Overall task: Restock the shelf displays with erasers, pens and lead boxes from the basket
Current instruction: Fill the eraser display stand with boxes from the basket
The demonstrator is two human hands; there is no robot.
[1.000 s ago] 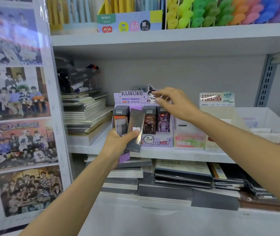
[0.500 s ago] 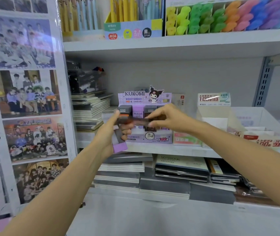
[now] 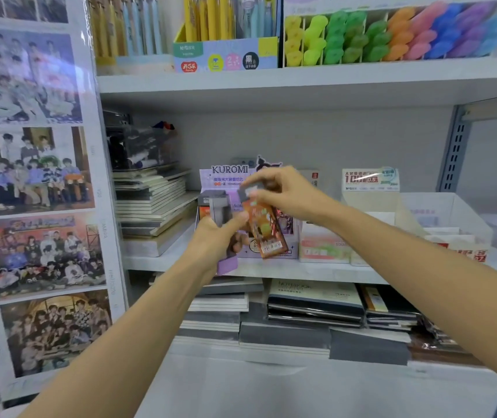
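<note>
A purple Kuromi display box [image 3: 229,176] of lead boxes stands on the middle shelf. My left hand [image 3: 217,239] grips a small stack of lead boxes [image 3: 226,265] in front of the display, with a purple end sticking out below the palm. My right hand [image 3: 283,193] pinches the grey top end of an orange lead box [image 3: 266,233], which hangs tilted in front of the display, just right of my left hand. The slots of the display are mostly hidden behind both hands.
Stacked notebooks [image 3: 153,200] lie left of the display. A pink and green box [image 3: 322,245] and a clear bin [image 3: 452,218] stand to its right. Pens [image 3: 211,19] and coloured erasers [image 3: 377,37] fill the top shelf. More notebooks [image 3: 313,300] lie on the shelf below.
My right hand came back from the display to my left hand, took one orange lead box from the stack and lifted it up and to the right.
</note>
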